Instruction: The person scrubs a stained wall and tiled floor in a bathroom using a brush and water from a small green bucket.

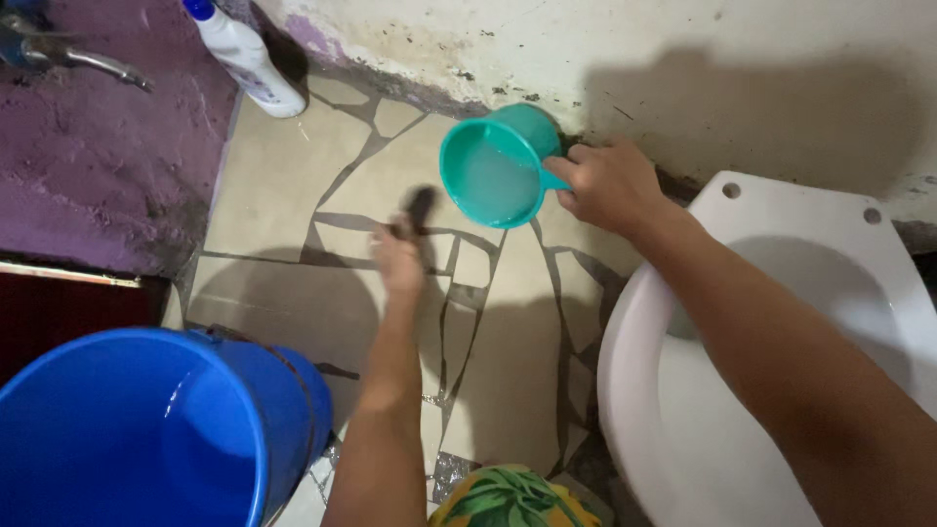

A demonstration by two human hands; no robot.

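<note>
Right hand (607,183) around smooth teal dipper (496,168)

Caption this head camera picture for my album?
Right hand tilts a teal dipper of water; left hand scrubs tiled floor beside a toilet.

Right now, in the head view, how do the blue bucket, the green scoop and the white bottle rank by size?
1. Blue bucket, largest, though nearest the camera.
2. Green scoop, held by the right hand.
3. White bottle, smallest, partly cut off.

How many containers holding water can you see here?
2: a teal dipper held in the right hand near the wall, and a blue bucket at lower left. The capped white bottle is opaque, its contents hidden.
</note>
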